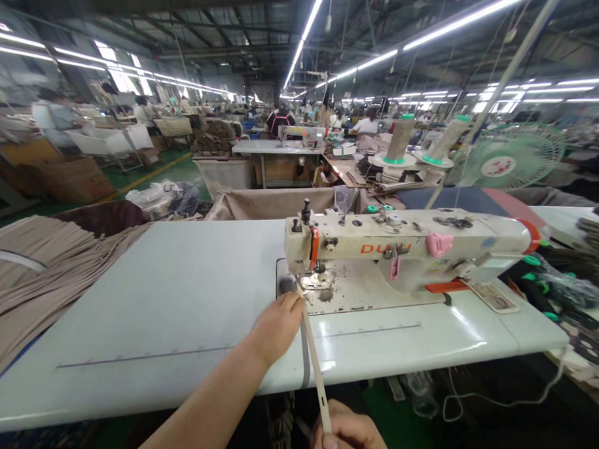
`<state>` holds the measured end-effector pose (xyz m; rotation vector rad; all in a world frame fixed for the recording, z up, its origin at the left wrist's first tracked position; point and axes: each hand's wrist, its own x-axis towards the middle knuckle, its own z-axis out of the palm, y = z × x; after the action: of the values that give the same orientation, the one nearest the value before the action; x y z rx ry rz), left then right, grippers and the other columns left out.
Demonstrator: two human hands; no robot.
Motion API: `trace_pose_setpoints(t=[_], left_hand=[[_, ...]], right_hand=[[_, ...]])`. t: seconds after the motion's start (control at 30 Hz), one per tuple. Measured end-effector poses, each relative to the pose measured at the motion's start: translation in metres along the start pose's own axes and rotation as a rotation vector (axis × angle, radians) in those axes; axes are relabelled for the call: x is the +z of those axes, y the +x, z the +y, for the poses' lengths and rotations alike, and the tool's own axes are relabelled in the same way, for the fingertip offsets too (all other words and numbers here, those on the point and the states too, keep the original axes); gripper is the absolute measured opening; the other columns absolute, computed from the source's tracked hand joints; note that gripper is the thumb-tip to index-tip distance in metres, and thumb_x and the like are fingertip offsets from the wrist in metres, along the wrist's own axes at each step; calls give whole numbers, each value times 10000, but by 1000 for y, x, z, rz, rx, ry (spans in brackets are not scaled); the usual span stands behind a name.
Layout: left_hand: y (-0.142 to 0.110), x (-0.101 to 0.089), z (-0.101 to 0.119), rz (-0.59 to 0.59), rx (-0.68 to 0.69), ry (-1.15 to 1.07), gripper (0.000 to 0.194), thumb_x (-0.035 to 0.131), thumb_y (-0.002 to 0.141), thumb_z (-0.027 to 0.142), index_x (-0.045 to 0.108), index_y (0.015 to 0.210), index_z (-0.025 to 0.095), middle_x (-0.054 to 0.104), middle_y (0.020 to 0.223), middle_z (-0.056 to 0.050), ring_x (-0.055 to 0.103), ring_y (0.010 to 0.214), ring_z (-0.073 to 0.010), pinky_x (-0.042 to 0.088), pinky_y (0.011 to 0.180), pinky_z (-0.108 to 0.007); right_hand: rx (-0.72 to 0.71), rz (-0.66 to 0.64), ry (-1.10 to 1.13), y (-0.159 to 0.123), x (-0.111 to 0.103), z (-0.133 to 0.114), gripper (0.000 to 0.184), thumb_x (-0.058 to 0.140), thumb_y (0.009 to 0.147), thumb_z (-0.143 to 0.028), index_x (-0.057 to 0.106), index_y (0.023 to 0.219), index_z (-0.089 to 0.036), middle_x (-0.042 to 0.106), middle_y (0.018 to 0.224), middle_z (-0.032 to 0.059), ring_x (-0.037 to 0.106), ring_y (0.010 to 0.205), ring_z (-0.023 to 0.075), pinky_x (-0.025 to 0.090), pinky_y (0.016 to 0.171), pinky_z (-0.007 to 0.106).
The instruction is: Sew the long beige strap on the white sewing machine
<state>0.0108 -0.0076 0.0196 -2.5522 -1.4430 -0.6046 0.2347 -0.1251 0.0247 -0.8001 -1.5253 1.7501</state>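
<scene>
A narrow beige fabric strip [311, 345] runs from under the needle area of the sewing machine [349, 249] down over the table's front edge. My left hand [278, 323] is closed on the strip's upper end, close to the presser foot. Below the table edge, my right hand [349, 432] pinches the lower part of the strip between thumb and fingers. A small dark slot shows in the strip just above that hand. The strip looks taut between both hands.
Stacked beige fabric pieces [46, 279] lie at the left of the white table [184, 287]. Behind the machine stand thread cones [399, 142] and a green fan [513, 157]. A fabric-lined bin [279, 203] sits beyond the table. Other people work farther off.
</scene>
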Motion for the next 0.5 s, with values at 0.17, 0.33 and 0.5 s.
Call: trace_pose_setpoints(t=[0.17, 0.33, 0.5], left_hand=[[1, 1, 0, -41, 26, 48, 167, 515, 996, 111, 653, 1084, 146, 653, 1191, -92, 616, 1176, -245, 532, 1097, -371], [3, -1, 2, -74, -18, 30, 155, 525, 1000, 126, 650, 1092, 136, 656, 1175, -105, 618, 1154, -246, 543, 1054, -374], [6, -8, 4, -107, -40, 1, 151, 531, 995, 129, 640, 1100, 122, 652, 1165, -106, 632, 1103, -249, 543, 1040, -374]], right_hand=[[-39, 31, -128, 2, -4, -1, 280, 715, 920, -530, 831, 888, -277, 714, 900, 72, 675, 908, 257, 505, 855, 358], [120, 138, -127, 6, -5, 7, 306, 653, 968, -536, 789, 965, -261, 733, 852, 40, 635, 791, 211, 506, 765, 297], [83, 328, -254, 19, -3, 2, 282, 773, 882, -505, 795, 1004, -252, 732, 888, 30, 645, 861, 225, 514, 818, 279]])
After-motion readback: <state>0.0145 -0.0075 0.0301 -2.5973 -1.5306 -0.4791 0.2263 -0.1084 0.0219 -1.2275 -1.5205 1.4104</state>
